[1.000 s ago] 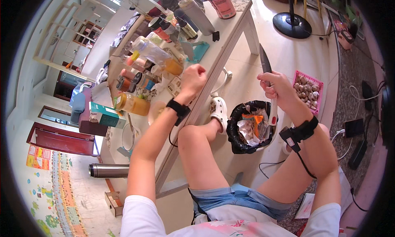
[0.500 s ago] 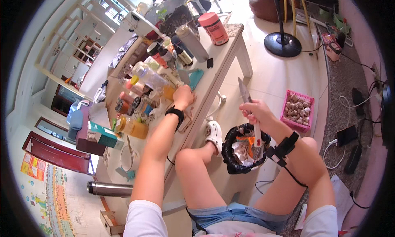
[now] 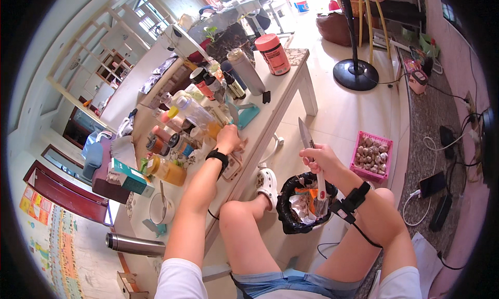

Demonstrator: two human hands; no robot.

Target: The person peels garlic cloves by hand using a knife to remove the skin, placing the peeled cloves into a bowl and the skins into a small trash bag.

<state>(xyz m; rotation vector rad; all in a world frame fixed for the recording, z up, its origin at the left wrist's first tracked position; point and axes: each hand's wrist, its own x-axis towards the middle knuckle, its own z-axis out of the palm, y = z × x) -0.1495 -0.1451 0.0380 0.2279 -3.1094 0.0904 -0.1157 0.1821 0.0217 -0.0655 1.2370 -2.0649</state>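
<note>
In my right hand is a knife, its blade pointing up and away and its pale handle jutting below my fist. Beneath that handle stands a trash bin lined with a black bag, with paper and orange scraps inside. My left hand rests at the table, fingers bent down and drawn together. Whatever they hold, if anything, is hidden. A teal stand sits just beyond it, and a phone-like flat object lies beside the wrist.
Bottles and jars crowd the table, among them a yellow jar, a red-lidded tub and a steel flask. A pink basket of round brownish items stands on the floor at right. Behind it is a black round stand base.
The whole view has shifted slightly, with the far table and floor sitting lower in the picture. My hands keep nearly the same places, and the knife stays in my right hand.
</note>
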